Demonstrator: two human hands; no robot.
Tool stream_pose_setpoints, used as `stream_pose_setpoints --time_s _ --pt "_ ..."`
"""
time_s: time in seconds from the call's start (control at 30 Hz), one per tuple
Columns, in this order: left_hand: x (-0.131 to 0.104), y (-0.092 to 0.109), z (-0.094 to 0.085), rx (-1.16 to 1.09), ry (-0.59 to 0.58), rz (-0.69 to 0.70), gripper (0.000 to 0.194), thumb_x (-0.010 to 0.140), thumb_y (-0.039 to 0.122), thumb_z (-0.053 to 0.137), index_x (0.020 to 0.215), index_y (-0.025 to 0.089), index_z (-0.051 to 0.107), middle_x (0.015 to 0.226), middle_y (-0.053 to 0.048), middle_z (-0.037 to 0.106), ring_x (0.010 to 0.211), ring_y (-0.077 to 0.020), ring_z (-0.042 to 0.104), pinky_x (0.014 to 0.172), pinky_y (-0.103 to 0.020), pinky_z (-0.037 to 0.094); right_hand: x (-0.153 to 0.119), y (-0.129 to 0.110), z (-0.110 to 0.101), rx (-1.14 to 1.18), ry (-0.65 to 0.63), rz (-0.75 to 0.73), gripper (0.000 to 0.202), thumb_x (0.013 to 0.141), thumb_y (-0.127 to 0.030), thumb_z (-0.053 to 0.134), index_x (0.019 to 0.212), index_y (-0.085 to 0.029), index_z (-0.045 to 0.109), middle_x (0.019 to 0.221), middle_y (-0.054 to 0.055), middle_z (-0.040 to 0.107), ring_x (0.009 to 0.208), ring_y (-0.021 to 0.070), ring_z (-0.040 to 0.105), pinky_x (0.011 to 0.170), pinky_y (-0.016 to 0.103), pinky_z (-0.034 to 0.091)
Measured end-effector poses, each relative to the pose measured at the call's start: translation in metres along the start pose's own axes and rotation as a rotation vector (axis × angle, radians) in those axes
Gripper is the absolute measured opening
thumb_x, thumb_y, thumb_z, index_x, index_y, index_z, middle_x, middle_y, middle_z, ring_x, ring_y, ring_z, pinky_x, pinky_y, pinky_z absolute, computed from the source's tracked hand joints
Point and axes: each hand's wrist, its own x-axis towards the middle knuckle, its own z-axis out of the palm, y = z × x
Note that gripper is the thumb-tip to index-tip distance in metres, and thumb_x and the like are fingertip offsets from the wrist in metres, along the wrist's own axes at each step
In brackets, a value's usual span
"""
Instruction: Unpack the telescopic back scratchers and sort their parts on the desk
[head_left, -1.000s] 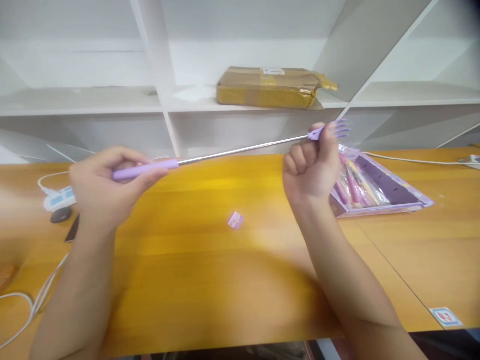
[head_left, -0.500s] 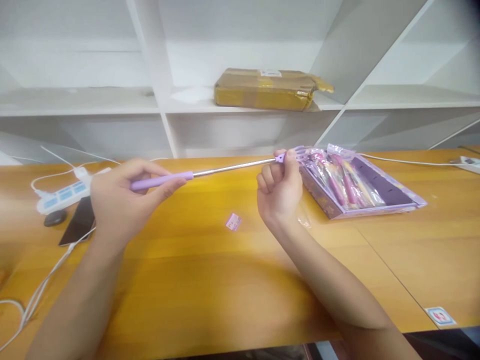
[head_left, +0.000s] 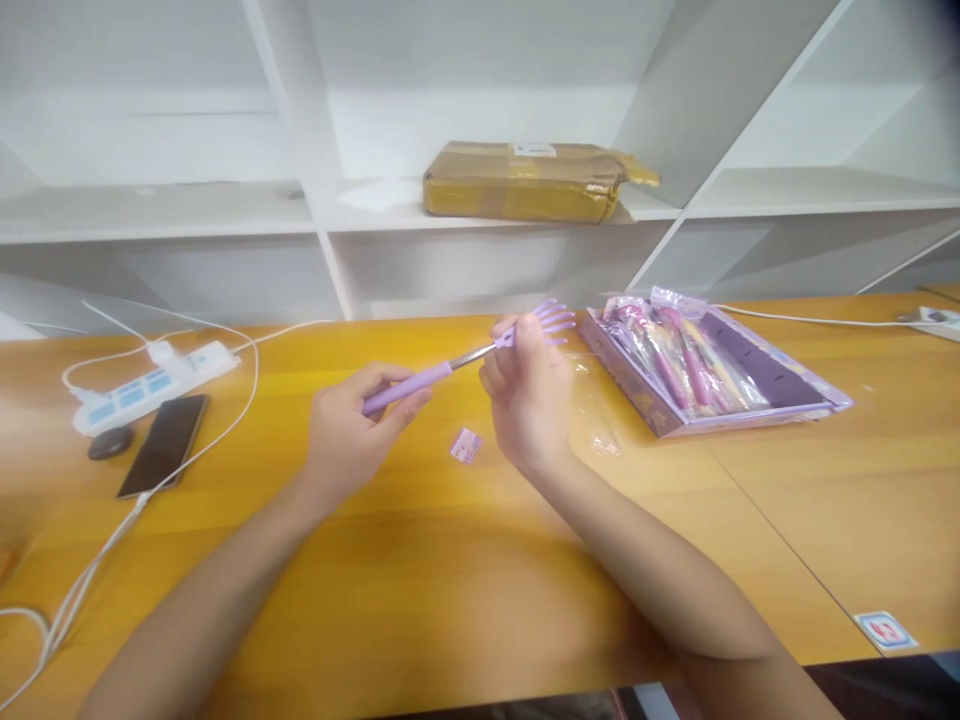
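Note:
A telescopic back scratcher (head_left: pixel 411 386) with a purple handle, a short silver rod and a purple claw-shaped head is held above the table between both hands. My left hand (head_left: pixel 346 425) is closed around the handle. At the other end, my right hand (head_left: pixel 529 405) pinches the base of the head, whose prongs stick out past the fingers. Below the hands lies a small pink-and-purple card (head_left: pixel 466 446). A clear plastic wrapper (head_left: pixel 600 425) lies just right of my right hand.
A purple box (head_left: pixel 667 425) of wrapped pink and yellow items stands to the right. On the left are a power strip (head_left: pixel 161 385), a phone (head_left: pixel 166 445), a black mouse-like object (head_left: pixel 110 443) and white cables. A taped carton (head_left: pixel 525 190) rests on the shelf behind.
My left hand has moved right, toward my right hand, and the silver rod has become much shorter. My right hand has shifted slightly left and down, still pinching the head.

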Motion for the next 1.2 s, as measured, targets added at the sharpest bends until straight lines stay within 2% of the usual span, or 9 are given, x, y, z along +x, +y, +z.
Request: stream_pose_setpoints --time_s 0.2,0.33,0.4,0.47,0.57,0.67,0.8,0.93,1.2 --pt "0.007 0.003 -0.026 -0.028 0.120 0.195 0.014 0.088 0.033 0.085 0.098 0.025 0.079 0.073 0.004 0.069 0.054 -0.0086 0.052 0.051 -0.024 0.039 0.010 -0.023 -0.014 -0.090 -0.157 -0.110 0.041 0.096 -0.063 0.070 0.091 -0.023 0.072 0.062 -0.007 0.020 0.050 0.0103 0.020 0.046 0.028 0.018" --pt "0.013 0.010 -0.039 -0.419 0.336 0.139 0.021 0.084 0.031 0.090 0.100 0.025 0.076 0.067 0.005 0.054 0.053 -0.0094 0.046 0.047 -0.025 0.033 0.008 -0.021 -0.014 -0.038 -0.175 -0.093 0.038 0.098 -0.058 0.070 0.091 -0.021 0.074 0.060 -0.007 0.019 0.050 0.0100 0.017 0.046 0.027 0.016" --pt "0.015 0.015 -0.039 -0.697 0.275 0.066 0.022 0.085 0.035 0.089 0.097 0.024 0.074 0.063 0.006 0.048 0.046 -0.0076 0.039 0.045 -0.024 0.031 0.004 -0.017 -0.011 -0.060 -0.197 -0.032 0.044 0.098 -0.062 0.068 0.086 -0.020 0.072 0.059 -0.007 0.022 0.050 0.0097 0.018 0.047 0.027 0.016" --pt "0.015 0.019 -0.035 -0.903 0.114 -0.014 0.026 0.085 0.041 0.089 0.093 0.023 0.072 0.059 0.008 0.045 0.040 -0.0053 0.031 0.042 -0.023 0.027 -0.001 -0.013 -0.007 -0.152 -0.248 0.009 0.052 0.099 -0.066 0.064 0.076 -0.019 0.068 0.058 -0.006 0.029 0.051 0.0099 0.023 0.047 0.027 0.018" --pt "0.011 0.023 -0.025 -1.013 0.001 -0.110 0.027 0.088 0.044 0.084 0.083 0.021 0.071 0.054 0.008 0.040 0.038 -0.0040 0.025 0.040 -0.021 0.022 -0.009 -0.012 -0.001 -0.286 -0.334 -0.067 0.063 0.101 -0.065 0.062 0.058 -0.020 0.052 0.054 -0.004 0.033 0.053 0.0108 0.030 0.052 0.028 0.025" --pt "0.009 0.023 -0.019 -1.037 0.009 -0.199 0.017 0.089 0.034 0.079 0.085 0.020 0.073 0.051 0.009 0.033 0.040 -0.0040 0.020 0.042 -0.020 0.024 -0.011 -0.015 -0.001 -0.282 -0.351 -0.091 0.068 0.100 -0.063 0.065 0.054 -0.021 0.038 0.053 -0.004 0.030 0.054 0.0106 0.029 0.053 0.029 0.026" --pt "0.007 0.020 -0.014 -1.047 0.062 -0.244 0.015 0.089 0.035 0.072 0.087 0.021 0.068 0.051 0.009 0.031 0.041 -0.0059 0.021 0.042 -0.020 0.024 -0.007 -0.014 -0.003 -0.119 -0.345 0.065 0.067 0.095 -0.063 0.071 0.058 -0.022 0.033 0.055 -0.007 0.026 0.051 0.0086 0.022 0.049 0.027 0.016" --pt "0.001 0.011 -0.008 -0.913 0.010 -0.225 0.026 0.092 0.045 0.071 0.086 0.024 0.060 0.058 0.008 0.036 0.044 -0.0081 0.026 0.042 -0.023 0.023 -0.009 -0.007 -0.003 -0.059 -0.359 0.149 0.065 0.095 -0.061 0.073 0.060 -0.022 0.034 0.056 -0.008 0.024 0.050 0.0078 0.020 0.048 0.026 0.013" --pt "-0.009 -0.003 -0.005 -0.608 -0.082 -0.171 0.061 0.102 0.051 0.060 0.055 0.022 0.033 0.052 0.003 0.032 0.050 -0.0124 0.031 0.049 -0.032 0.020 -0.010 -0.006 -0.002 -0.053 -0.455 0.303 0.061 0.092 -0.065 0.075 0.064 -0.022 0.041 0.057 -0.009 0.024 0.049 0.0073 0.017 0.046 0.025 0.012"
